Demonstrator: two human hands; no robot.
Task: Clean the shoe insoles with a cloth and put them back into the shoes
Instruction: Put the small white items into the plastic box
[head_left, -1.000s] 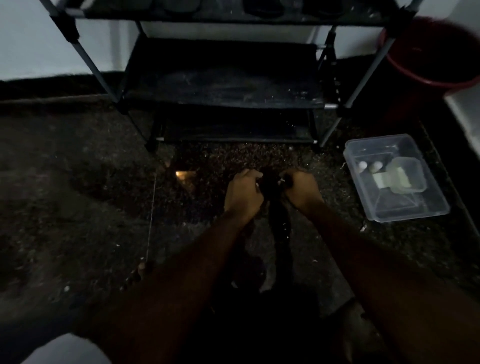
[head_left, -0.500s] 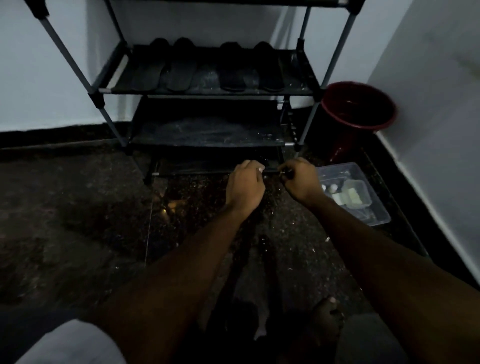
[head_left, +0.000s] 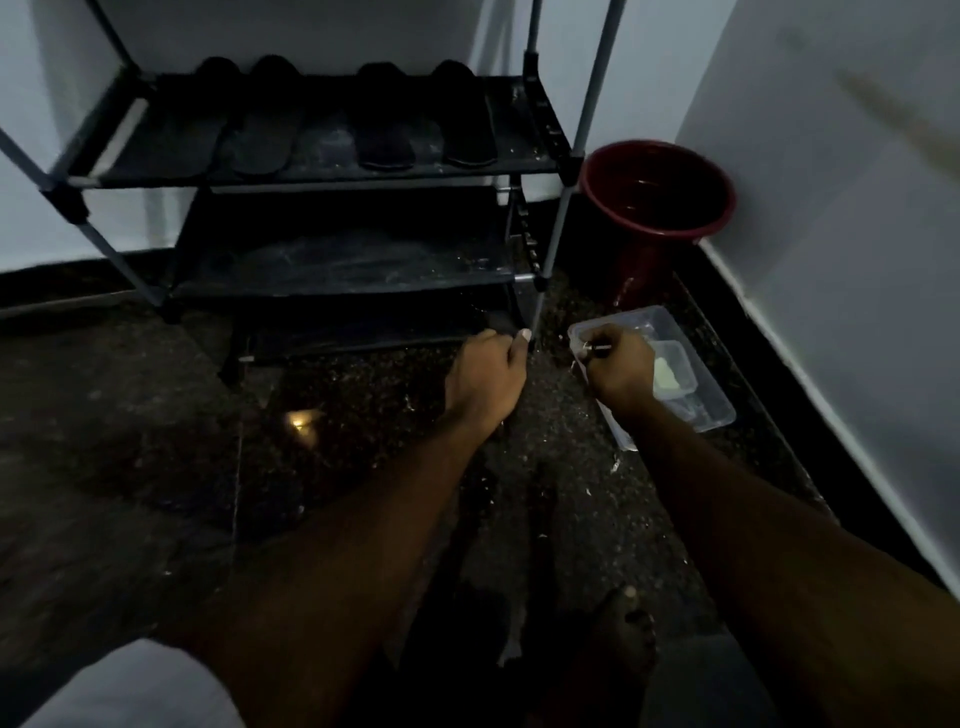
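Note:
Several dark insoles (head_left: 384, 124) lie side by side on the upper shelf of a black shoe rack (head_left: 322, 176). My left hand (head_left: 488, 374) and my right hand (head_left: 621, 371) are both closed into fists low in front of the rack. They are a hand's width apart above the floor. A dark cloth (head_left: 598, 349) shows as a short end sticking out of my right fist. The rest of it is lost in the dim light, and no shoes are visible.
A dark red bucket (head_left: 657, 192) stands in the right corner by the wall. A clear plastic box (head_left: 701, 415) with small pale items lies on the floor under my right hand. My bare foot (head_left: 626, 623) rests below. The dark speckled floor looks wet.
The view has tilted up, bringing the shelf of insoles and the bucket into sight. My fists, which were pressed together on the hanging cloth, have moved apart, the right one over the plastic box.

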